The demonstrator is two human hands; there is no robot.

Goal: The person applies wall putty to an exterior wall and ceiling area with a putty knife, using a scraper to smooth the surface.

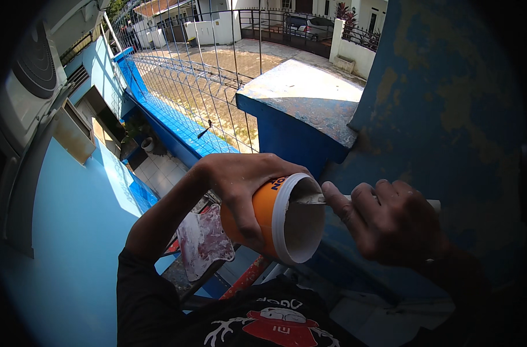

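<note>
My left hand (pixel 238 188) is wrapped over the side of an orange plastic tub (pixel 262 215), which lies tilted with its white-rimmed mouth turned to the right. Pale residue coats the tub's inner wall. In my right hand (pixel 390 220), closed round a light handle, is a putty knife (pixel 309 199); its blade reaches into the tub's mouth near the upper rim. The handle's white end sticks out behind the fist. How much material is at the tub's bottom, I cannot tell.
A blue pillar with a flat, worn top (pixel 309 107) stands just ahead. To the right rises a patchy blue wall (pixel 437 115). Wire fencing (pixel 188 75) runs along a low blue wall. Below me are a paint-stained board (pixel 202 240) and a red bar (pixel 246 277). An air-conditioner unit (pixel 35 63) hangs left.
</note>
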